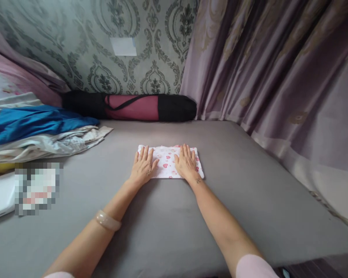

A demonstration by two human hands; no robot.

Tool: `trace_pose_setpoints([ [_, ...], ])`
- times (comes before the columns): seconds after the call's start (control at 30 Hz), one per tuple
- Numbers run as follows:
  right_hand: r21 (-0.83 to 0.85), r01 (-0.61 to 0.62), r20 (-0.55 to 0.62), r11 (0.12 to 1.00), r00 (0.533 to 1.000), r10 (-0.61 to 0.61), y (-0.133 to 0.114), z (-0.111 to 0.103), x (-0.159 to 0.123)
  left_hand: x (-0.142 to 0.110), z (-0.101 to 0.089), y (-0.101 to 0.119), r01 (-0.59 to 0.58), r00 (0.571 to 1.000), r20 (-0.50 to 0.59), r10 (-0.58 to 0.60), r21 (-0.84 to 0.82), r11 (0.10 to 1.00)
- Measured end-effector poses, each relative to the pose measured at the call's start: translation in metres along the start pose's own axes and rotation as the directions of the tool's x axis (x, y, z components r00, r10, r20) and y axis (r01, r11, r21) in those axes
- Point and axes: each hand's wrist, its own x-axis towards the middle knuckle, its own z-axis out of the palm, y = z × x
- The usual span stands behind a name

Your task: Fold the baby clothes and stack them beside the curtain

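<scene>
A folded white cloth (167, 164) with red and pink hearts lies flat on the grey-covered bed surface (168, 216), forming a wide rectangle. My left hand (142, 166) rests palm down on its left part, fingers stretched out and pointing away from me. On the right part lies my right hand (186, 164), also palm down with the fingers out straight. Between the two hands the printed middle of the cloth shows. The parts under my palms are hidden.
Along the patterned wall lies a long black and dark red bag (130, 107) with a strap. Piled clothes, a blue garment (40, 121) among them, are at the left. Nearer sit a white object (2, 195) and a blurred-out item (40, 189). Purple curtains (266, 77) hang at the right.
</scene>
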Motion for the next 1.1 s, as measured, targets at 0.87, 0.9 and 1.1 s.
trace_pose_setpoints([
  [0.87, -0.029, -0.108, 0.024, 0.994, 0.994, 0.108, 0.062, -0.017, 0.029, 0.110, -0.025, -0.037, -0.052, 0.913, 0.409, 0.008, 0.097, 0.994],
  [0.9, -0.030, -0.114, 0.019, 0.993, 0.993, 0.115, 0.061, -0.019, 0.029, 0.113, -0.027, -0.038, -0.044, 0.905, 0.425, -0.006, 0.108, 0.993],
  [1.1, 0.019, -0.094, 0.047, 0.995, 0.995, 0.093, 0.060, -0.037, 0.028, 0.123, -0.035, -0.043, -0.039, 0.821, 0.571, -0.017, 0.087, 0.995],
])
